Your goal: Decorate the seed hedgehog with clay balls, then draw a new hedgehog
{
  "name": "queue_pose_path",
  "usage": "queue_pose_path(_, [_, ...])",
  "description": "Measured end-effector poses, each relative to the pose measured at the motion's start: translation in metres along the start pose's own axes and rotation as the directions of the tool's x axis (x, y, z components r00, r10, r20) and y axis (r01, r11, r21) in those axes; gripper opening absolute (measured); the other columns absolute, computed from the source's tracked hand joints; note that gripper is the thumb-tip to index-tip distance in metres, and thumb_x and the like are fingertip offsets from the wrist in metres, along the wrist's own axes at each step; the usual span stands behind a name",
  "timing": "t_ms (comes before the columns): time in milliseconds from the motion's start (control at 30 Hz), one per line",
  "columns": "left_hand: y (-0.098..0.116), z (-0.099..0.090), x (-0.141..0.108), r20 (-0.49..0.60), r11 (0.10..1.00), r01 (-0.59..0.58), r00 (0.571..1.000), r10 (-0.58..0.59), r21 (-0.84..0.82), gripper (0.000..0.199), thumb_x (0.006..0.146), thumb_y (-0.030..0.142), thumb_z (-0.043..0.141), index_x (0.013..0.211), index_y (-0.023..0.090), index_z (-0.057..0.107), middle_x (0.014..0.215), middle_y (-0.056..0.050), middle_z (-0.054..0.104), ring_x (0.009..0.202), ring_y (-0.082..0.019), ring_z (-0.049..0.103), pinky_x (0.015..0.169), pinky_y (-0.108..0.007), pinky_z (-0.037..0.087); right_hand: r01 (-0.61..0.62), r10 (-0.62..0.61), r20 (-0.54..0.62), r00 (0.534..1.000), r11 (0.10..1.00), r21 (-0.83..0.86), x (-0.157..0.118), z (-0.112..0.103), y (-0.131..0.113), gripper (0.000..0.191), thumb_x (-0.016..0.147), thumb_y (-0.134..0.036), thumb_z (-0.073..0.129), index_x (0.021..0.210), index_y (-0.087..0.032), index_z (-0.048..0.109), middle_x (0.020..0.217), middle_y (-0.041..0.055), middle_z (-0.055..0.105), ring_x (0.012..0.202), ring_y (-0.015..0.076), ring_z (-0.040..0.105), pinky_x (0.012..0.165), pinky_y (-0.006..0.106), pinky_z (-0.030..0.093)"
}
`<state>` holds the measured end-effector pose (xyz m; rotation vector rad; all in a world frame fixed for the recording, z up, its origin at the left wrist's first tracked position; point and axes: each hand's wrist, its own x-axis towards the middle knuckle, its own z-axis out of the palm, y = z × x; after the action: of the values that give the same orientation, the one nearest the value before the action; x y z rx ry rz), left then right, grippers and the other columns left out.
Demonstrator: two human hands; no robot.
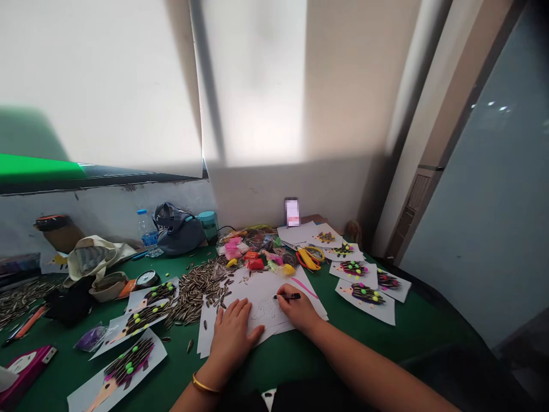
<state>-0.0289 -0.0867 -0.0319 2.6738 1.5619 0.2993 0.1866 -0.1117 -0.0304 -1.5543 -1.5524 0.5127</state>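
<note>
- White paper sheets (261,292): loose stack lying flat at the middle of the green surface (300,352), the sheets overlapping at slightly skewed angles; faint drawn outlines show on the top sheet between the hands.
- Left hand (231,336): palm down, fingers spread, pressing flat on the stack; gold bangle (205,384) around the wrist.
- Right hand (298,309): pinching a black marker (289,296) between thumb and fingers, its tip at the top sheet.
- Striped sunflower seeds (199,289): scattered heap reaching the stack's left edge.
- Hedgehog paper crafts (364,294): seed spines and neon dots, on sheets to both sides of the stack.
- Yellow-handled scissors (309,257) and modelling clay (253,257): just beyond the stack.
</note>
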Motion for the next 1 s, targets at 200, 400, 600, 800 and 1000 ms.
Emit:
queue_pose_path(200, [0.0013,-0.0024,0.0001,0.007,1.0,0.003,1.0,-0.003,-0.002,0.06,0.084,0.052,0.052,0.135,0.021,0.05,0.146,-0.008,0.045,0.137,-0.03,0.034,0.113,-0.056,0.017,0.023,-0.021,-0.03,0.999,0.998,0.061,0.0006,-0.0002,0.0031,0.015,0.088,-0.029,0.047,0.09,-0.022,0.06,0.082,0.0009,0.064,0.075,0.0169,0.058,0.066,0.026,0.041])
queue_pose_path(400, [0.002,-0.0034,0.0002,0.002,1.0,-0.001,1.0,0.001,-0.007,0.06,0.084,0.053,0.052,0.135,0.021,0.05,0.146,-0.008,0.046,0.137,-0.031,0.035,0.113,-0.056,0.018,0.047,-0.047,0.002,0.999,0.999,0.002,0.0021,0.0016,0.0037,0.015,0.087,-0.028,0.048,0.09,-0.023,0.061,0.085,0.0009,0.065,0.079,0.0179,0.058,0.067,0.027,0.042])
queue_pose_path(600, [0.0023,-0.0023,-0.0008,-0.009,1.0,0.0,1.0,0.0,-0.007,0.059,0.084,0.052,0.053,0.134,0.021,0.051,0.146,-0.008,0.046,0.136,-0.031,0.035,0.113,-0.055,0.018,0.046,-0.046,0.014,0.999,0.998,-0.03,0.0024,0.0029,0.0057,0.014,0.086,-0.029,0.048,0.089,-0.023,0.061,0.083,0.0006,0.064,0.078,0.018,0.058,0.066,0.027,0.041])
queue_pose_path(800, [0.0025,-0.0029,-0.0007,0.004,1.0,0.005,1.0,-0.005,-0.01,0.059,0.084,0.052,0.052,0.135,0.022,0.051,0.147,-0.009,0.045,0.137,-0.031,0.034,0.113,-0.055,0.016,0.017,-0.016,-0.022,1.0,0.999,0.045,0.0022,-0.0002,0.0036,0.016,0.088,-0.029,0.046,0.092,-0.022,0.06,0.086,0.0015,0.064,0.08,0.0182,0.058,0.068,0.028,0.042])
queue_pose_path(1000, [0.002,-0.0029,0.0001,0.021,1.0,0.009,1.0,-0.009,-0.02,0.06,0.084,0.054,0.051,0.135,0.022,0.051,0.147,-0.008,0.044,0.138,-0.031,0.033,0.113,-0.055,0.015,-0.007,0.007,0.012,1.0,1.0,0.019,0.0016,-0.0017,-0.0001,0.016,0.087,-0.03,0.046,0.09,-0.023,0.06,0.085,0.0009,0.064,0.08,0.0189,0.058,0.067,0.028,0.041])
